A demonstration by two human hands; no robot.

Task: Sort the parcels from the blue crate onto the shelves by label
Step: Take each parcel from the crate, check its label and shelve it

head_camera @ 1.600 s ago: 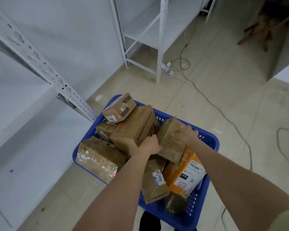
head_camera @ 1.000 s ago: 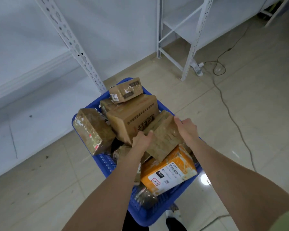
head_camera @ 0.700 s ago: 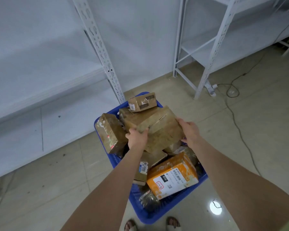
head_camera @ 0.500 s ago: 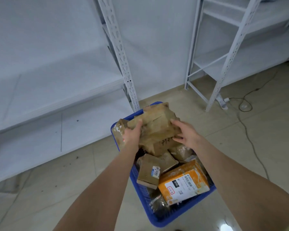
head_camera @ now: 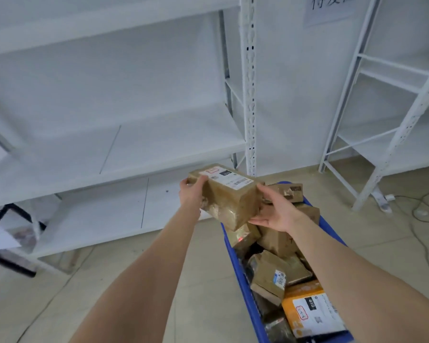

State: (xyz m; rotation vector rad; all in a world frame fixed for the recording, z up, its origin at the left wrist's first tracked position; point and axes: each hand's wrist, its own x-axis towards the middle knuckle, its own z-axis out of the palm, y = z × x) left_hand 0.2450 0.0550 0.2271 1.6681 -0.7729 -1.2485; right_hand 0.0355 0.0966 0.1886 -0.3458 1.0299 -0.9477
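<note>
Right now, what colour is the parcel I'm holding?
The parcel is brown with a white label; head view shows it.

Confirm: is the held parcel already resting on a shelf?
No, the left hand and right hand hold the brown parcel in the air over the blue crate, short of the white shelf.

Brown parcel (head_camera: 229, 203), white label (head_camera: 224, 179); blue crate (head_camera: 238, 268); orange parcel (head_camera: 312, 310).
</note>
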